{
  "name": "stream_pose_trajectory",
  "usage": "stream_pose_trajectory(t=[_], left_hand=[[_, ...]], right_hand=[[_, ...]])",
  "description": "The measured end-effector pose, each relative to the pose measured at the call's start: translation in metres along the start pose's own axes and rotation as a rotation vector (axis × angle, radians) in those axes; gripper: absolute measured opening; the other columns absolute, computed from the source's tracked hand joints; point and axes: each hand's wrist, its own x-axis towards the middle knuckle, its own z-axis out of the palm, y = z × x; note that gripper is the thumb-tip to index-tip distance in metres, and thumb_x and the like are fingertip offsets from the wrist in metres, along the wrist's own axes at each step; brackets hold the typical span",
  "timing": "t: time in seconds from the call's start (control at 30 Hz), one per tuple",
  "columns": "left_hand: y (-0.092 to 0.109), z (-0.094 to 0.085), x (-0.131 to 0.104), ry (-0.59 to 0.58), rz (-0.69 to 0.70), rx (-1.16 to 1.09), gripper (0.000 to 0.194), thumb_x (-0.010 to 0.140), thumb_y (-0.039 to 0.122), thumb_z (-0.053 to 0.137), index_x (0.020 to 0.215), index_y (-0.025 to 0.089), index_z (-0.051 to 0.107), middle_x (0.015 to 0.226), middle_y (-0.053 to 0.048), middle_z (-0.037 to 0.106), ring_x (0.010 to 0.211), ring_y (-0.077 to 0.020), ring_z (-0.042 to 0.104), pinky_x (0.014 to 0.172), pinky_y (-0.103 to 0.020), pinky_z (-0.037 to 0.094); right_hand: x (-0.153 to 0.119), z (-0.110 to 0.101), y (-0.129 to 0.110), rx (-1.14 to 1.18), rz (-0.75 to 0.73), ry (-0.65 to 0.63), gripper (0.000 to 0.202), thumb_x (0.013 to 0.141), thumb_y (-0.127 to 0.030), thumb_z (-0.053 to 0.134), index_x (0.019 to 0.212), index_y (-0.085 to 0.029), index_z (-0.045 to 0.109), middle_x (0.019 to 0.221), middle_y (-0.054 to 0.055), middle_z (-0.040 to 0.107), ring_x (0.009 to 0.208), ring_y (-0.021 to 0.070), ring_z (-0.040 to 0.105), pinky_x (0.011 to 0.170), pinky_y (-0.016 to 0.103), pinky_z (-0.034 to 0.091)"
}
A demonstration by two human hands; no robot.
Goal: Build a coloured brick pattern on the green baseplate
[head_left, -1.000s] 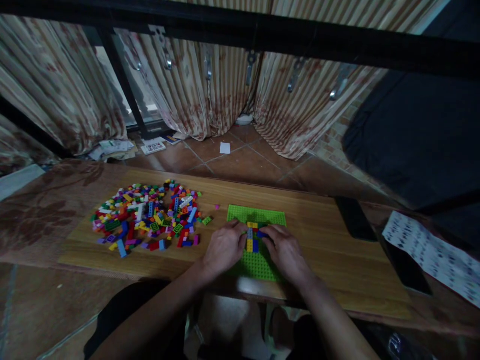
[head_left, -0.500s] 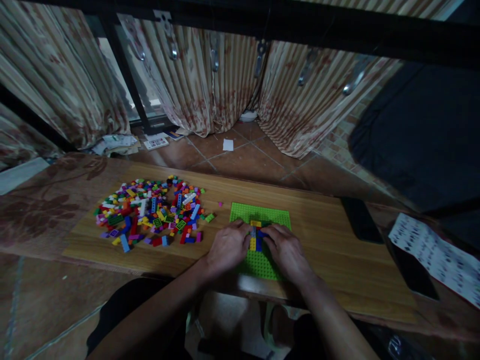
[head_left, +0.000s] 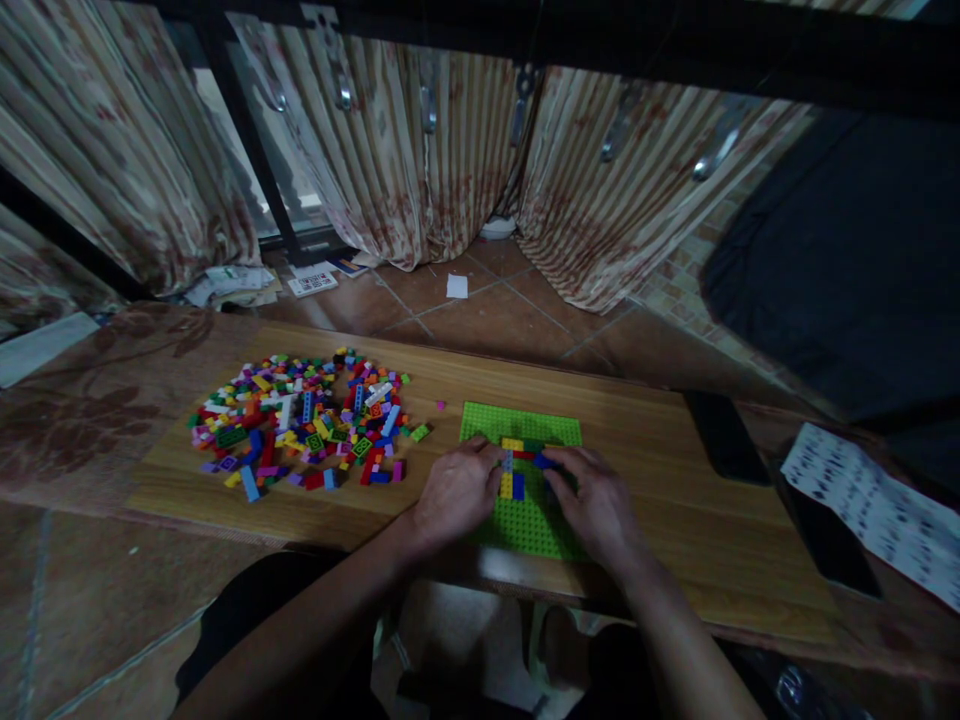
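Note:
A green studded baseplate lies before me on the wooden board. Built bricks stand on it: a yellow brick and a green brick at the back, a red strip before them, a grey brick at the left, and yellow and blue bricks in front. My left hand is closed, its fingertips against the left side by the grey brick; what they grip is hidden. Thumb and fingers of my right hand pinch a loose blue brick just right of the built bricks.
Left of the baseplate spreads a pile of loose coloured bricks. A small pink piece lies between pile and plate. At the right are a black phone, another dark flat object and a printed sheet.
My right hand has shifted slightly right with the blue brick, away from the grey brick, uncovering the red strip and a gap of green plate. The left hand has stayed nearly still.

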Motion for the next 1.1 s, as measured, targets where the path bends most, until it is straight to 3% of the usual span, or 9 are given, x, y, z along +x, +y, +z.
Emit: stream_pose_trajectory(t=[0.33,0.7,1.1], left_hand=[[0.001,-0.001,-0.004,-0.002,0.032,-0.024,0.022,0.095,0.023,0.041,0.101,0.02,0.063,0.099,-0.005,0.063,0.091,-0.0177,0.062,0.082,-0.028,0.05],[0.004,0.003,-0.004,-0.025,0.14,-0.132,0.022,0.089,0.015,0.049,0.102,0.021,0.066,0.103,-0.004,0.063,0.101,-0.0174,0.059,0.093,-0.029,0.047],[0.004,0.012,-0.001,0.006,0.14,-0.113,0.02,0.091,0.021,0.049,0.101,0.02,0.066,0.105,-0.005,0.064,0.102,-0.0186,0.058,0.095,-0.032,0.047]], right_hand=[[-0.014,-0.013,-0.005,0.06,-0.091,-0.126,0.019,0.091,-0.024,0.056,0.105,-0.025,0.067,0.097,0.005,0.07,0.094,0.0224,0.061,0.084,0.041,0.05],[-0.018,-0.008,-0.011,-0.054,-0.142,-0.164,0.029,0.086,-0.016,0.059,0.114,-0.024,0.066,0.092,0.007,0.068,0.089,0.0228,0.058,0.079,0.038,0.051],[-0.017,-0.007,-0.011,-0.129,-0.169,-0.174,0.021,0.086,-0.014,0.057,0.102,-0.023,0.066,0.088,0.006,0.068,0.089,0.0238,0.056,0.079,0.038,0.048]])
